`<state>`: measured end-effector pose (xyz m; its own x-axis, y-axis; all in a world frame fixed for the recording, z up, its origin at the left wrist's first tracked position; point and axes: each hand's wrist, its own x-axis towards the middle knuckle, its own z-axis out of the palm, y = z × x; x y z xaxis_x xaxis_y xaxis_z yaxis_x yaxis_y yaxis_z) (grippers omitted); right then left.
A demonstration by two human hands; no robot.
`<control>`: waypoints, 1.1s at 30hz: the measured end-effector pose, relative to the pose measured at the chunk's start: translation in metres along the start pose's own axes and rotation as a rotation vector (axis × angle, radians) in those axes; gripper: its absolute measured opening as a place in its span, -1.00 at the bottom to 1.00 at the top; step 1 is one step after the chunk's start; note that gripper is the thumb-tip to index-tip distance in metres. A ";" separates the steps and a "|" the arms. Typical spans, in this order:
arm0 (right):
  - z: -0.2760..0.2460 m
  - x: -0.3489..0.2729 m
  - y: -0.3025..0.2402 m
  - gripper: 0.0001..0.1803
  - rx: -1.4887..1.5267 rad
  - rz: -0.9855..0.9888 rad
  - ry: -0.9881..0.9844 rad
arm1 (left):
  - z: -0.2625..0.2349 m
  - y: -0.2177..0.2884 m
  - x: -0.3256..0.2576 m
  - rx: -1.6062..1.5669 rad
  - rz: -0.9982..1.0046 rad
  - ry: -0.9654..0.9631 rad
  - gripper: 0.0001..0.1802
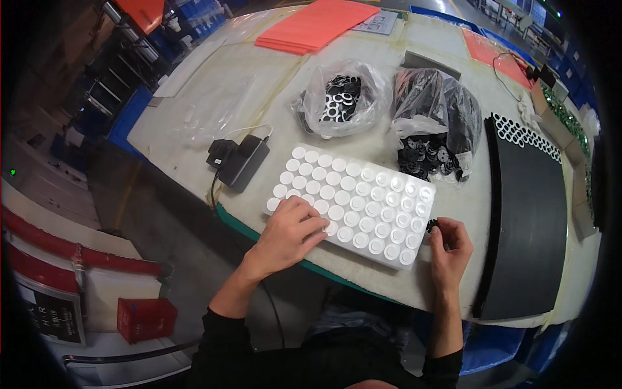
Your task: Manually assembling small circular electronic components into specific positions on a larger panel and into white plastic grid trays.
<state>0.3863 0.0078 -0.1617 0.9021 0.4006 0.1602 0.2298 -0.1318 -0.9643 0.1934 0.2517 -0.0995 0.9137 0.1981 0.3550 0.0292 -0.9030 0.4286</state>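
A white block [395,262] set with rows of round white discs [353,203] lies before me on the table. My left hand [289,235] rests over its near left part, fingers bent, with thumb and forefinger drawn together beside a disc in the front row. Whether a piece is pinched between them is hidden. Just off the block's right end, my right hand [451,251] pinches a small black round disc [433,225] between thumb and fingers. Behind the block stand a clear bag of black and white rings [340,100] and a bag of black discs [424,155].
A black power adapter [243,162] with a cable sits left of the block. At right lies a long black board [525,227] with black and white rings [528,139] lined up at its far end. Orange sheets [314,26] lie at the back.
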 end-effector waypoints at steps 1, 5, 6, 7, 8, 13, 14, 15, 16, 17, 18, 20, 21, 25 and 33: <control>0.000 0.000 0.001 -0.84 0.003 0.003 0.002 | 0.000 0.001 0.001 0.004 0.000 -0.015 -0.78; -0.001 -0.001 0.000 -0.84 0.023 -0.003 0.021 | -0.003 0.002 0.008 0.048 0.042 -0.080 -0.80; -0.001 -0.001 -0.001 -0.84 0.022 -0.001 0.021 | -0.003 0.003 0.009 0.049 0.042 -0.081 -0.80; -0.002 -0.001 -0.001 -0.84 0.025 -0.001 0.021 | -0.002 0.004 0.010 0.057 0.040 -0.083 -0.81; -0.002 -0.002 -0.002 -0.84 0.027 -0.003 0.013 | -0.002 0.005 0.011 0.065 0.037 -0.085 -0.83; -0.003 -0.002 -0.001 -0.84 0.022 -0.015 0.002 | 0.000 0.003 0.013 0.079 0.060 -0.092 -0.85; -0.003 -0.001 0.000 -0.84 0.029 -0.019 0.006 | 0.000 0.003 0.014 0.085 0.070 -0.093 -0.85; -0.003 -0.001 0.001 -0.84 0.037 -0.022 0.011 | 0.002 0.000 0.015 0.086 0.071 -0.093 -0.85; -0.002 -0.001 0.002 -0.84 0.038 -0.023 0.012 | 0.006 -0.004 0.016 0.074 0.035 -0.038 -0.84; -0.002 -0.001 0.002 -0.84 0.038 -0.022 0.010 | 0.008 -0.005 0.018 0.062 -0.001 0.017 -0.84; -0.002 -0.001 0.002 -0.83 0.038 -0.020 0.007 | 0.008 -0.004 0.019 0.062 -0.001 0.017 -0.84; -0.003 0.000 0.002 -0.83 0.031 -0.021 0.007 | 0.008 0.001 0.025 0.080 -0.066 0.004 -0.86; -0.004 0.000 0.002 -0.82 0.026 -0.023 0.003 | 0.008 0.002 0.027 0.077 -0.064 0.003 -0.86; -0.004 -0.001 -0.004 -0.83 0.067 -0.037 -0.003 | 0.008 0.006 0.033 0.202 0.030 -0.088 -0.87; -0.033 -0.007 -0.039 -0.84 0.538 0.107 -0.088 | 0.014 0.012 0.037 0.369 0.178 -0.141 -0.88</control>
<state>0.3831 -0.0195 -0.1184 0.8711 0.4875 0.0597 -0.1011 0.2970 -0.9495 0.2334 0.2427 -0.0930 0.9634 -0.0039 0.2682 -0.0141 -0.9992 0.0363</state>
